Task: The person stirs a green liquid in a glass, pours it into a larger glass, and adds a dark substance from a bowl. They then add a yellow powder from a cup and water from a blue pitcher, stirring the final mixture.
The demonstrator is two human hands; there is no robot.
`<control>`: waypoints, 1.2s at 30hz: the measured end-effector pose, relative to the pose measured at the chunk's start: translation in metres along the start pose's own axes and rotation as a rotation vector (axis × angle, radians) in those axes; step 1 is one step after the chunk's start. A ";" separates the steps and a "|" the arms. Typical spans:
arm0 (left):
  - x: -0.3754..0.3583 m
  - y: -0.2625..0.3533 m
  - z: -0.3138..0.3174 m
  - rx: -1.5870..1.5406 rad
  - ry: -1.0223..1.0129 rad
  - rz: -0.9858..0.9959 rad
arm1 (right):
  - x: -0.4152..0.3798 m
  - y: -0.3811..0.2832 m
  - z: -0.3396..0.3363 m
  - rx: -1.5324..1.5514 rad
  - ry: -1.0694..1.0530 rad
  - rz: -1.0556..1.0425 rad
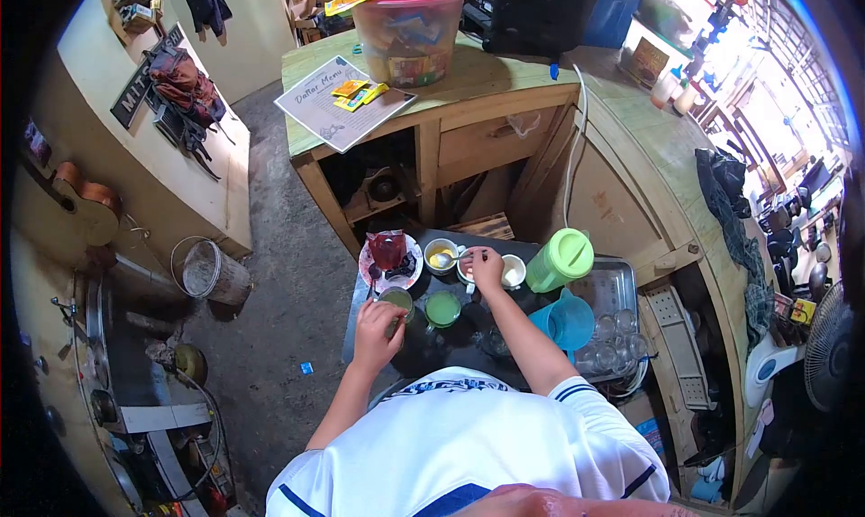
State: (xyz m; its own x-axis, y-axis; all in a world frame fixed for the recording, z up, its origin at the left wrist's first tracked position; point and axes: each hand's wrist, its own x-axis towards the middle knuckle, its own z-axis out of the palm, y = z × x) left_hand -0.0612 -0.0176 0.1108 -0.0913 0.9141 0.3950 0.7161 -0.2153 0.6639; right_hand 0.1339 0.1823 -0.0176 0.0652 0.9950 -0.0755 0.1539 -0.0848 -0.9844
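Note:
My left hand (pixel 377 333) is curled at the near side of a glass of green drink (pixel 396 299), its fingers closed on it. My right hand (pixel 484 269) pinches a spoon (pixel 448 261), whose end reaches into a white cup with yellow contents (pixel 441 248). Partly under my right hand are a second white cup, mostly hidden, and a white cup with pale contents (pixel 513 272). Another glass of green drink (pixel 442 310) stands between my hands. At the left, a plate (pixel 367 249) bears a dark red packet (pixel 387 247), dark pieces and a spoon.
Right of the cups stand a green lidded pitcher (pixel 559 260), a blue jug (pixel 565 320) and a metal tray (pixel 613 287) with several glasses. Beyond, a wooden counter (pixel 496 84) carries a menu sheet (pixel 315 93) and a tub of sachets (pixel 410 39). A bucket (pixel 216 274) sits on the floor at left.

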 end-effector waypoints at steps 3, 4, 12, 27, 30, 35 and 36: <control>0.001 -0.001 0.001 -0.001 -0.001 0.010 | 0.002 0.002 -0.005 0.100 0.035 -0.005; 0.001 -0.001 0.001 -0.001 -0.003 0.014 | 0.002 0.000 -0.008 0.134 0.046 -0.015; 0.009 0.005 0.005 -0.025 -0.023 0.076 | -0.023 -0.060 -0.044 0.349 0.065 0.124; 0.016 0.017 0.018 -0.045 -0.068 0.138 | -0.190 -0.112 -0.188 0.055 0.213 -0.109; 0.016 0.020 0.022 -0.054 -0.080 0.170 | -0.213 -0.120 -0.185 -0.346 0.173 -0.357; 0.014 0.022 0.024 -0.051 -0.092 0.171 | -0.231 -0.117 -0.180 -0.479 0.020 -0.539; 0.013 0.022 0.023 -0.054 -0.093 0.169 | -0.230 -0.114 -0.181 -0.479 0.020 -0.539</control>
State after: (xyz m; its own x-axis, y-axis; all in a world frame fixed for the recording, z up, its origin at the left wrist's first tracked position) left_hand -0.0305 -0.0027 0.1158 0.0933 0.8908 0.4446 0.6772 -0.3841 0.6276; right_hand 0.2795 -0.0464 0.1407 -0.1242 0.9041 0.4088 0.5847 0.3996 -0.7060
